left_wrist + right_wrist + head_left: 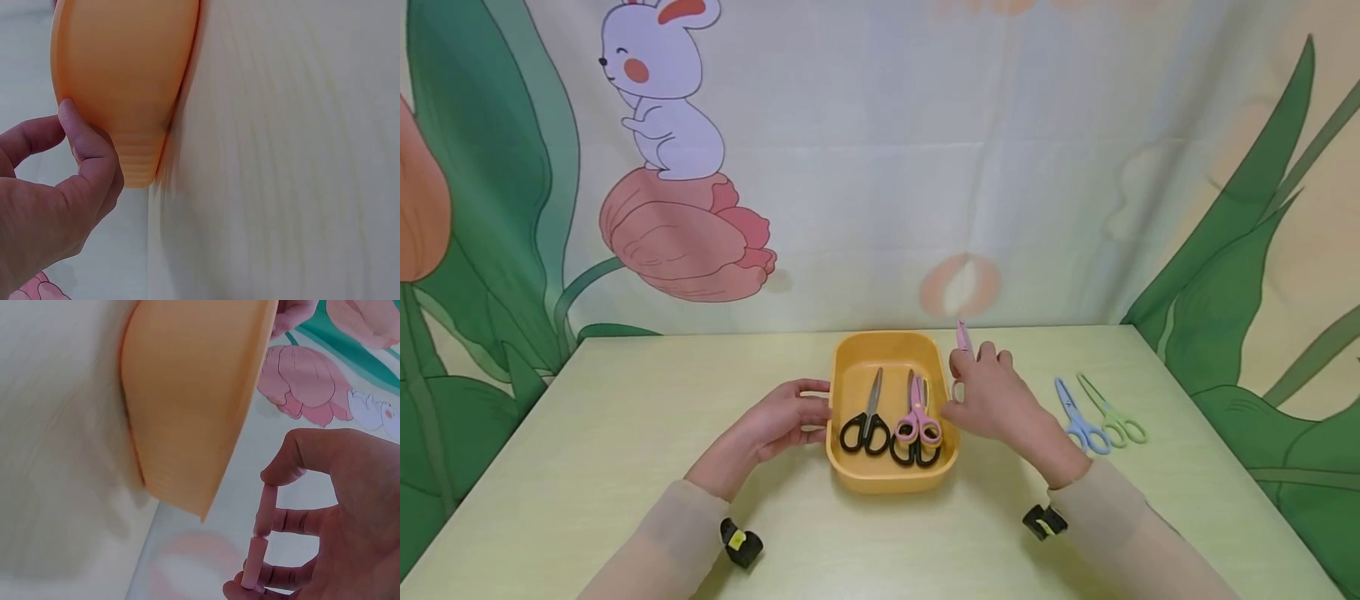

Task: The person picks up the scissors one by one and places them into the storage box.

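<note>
A yellow tray [893,482] stands on the table between both hands. Inside it lie black-handled scissors [867,432], a second black-handled pair [928,455] and pink scissors [917,410] on top of that pair. The left hand [787,417] touches the tray's left side; its fingertips meet the wall near the rim in the left wrist view. Just right of the tray, above the table, the right hand [992,390] pinches another pair of pink scissors [963,336], tip pointing away. Edge-on pink handles [267,509] show between its thumb and fingers in the right wrist view.
Blue scissors [1075,414] and green scissors [1108,408] lie on the table [587,467], right of the right hand. A printed curtain [865,167] with a rabbit and flowers hangs behind the table's far edge.
</note>
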`<state>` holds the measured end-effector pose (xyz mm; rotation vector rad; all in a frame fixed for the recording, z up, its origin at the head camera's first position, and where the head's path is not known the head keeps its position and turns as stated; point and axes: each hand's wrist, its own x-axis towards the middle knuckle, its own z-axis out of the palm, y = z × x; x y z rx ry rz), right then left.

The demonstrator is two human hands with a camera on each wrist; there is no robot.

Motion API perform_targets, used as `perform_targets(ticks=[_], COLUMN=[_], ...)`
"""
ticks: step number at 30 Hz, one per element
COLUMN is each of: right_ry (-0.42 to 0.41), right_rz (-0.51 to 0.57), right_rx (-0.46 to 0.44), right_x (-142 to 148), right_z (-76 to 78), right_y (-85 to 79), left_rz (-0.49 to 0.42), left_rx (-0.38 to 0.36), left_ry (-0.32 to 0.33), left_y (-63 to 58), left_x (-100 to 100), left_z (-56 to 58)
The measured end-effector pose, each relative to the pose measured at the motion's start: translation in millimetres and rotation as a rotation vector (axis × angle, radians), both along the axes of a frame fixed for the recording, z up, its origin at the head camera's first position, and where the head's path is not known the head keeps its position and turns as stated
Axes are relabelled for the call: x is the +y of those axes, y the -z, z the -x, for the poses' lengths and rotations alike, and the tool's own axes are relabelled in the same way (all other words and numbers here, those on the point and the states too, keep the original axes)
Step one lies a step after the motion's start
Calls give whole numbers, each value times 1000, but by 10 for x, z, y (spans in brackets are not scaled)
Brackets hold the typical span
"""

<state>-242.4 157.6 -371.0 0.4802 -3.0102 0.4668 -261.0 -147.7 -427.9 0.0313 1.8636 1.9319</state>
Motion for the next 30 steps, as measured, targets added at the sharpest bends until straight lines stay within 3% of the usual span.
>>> perform_targets(ticks=[20, 30], right_ry=[-138, -188], right_rz=[-108, -277], right_rx=[-51, -77], right_x=[-615, -927], right_z=[-55, -77], right_y=[-99, 33], left_rz=[11, 17], left_rx=[-16, -46], left_ry=[6, 20], left_y=[-4, -27], left_x=[-3, 1], left_z=[33, 50])
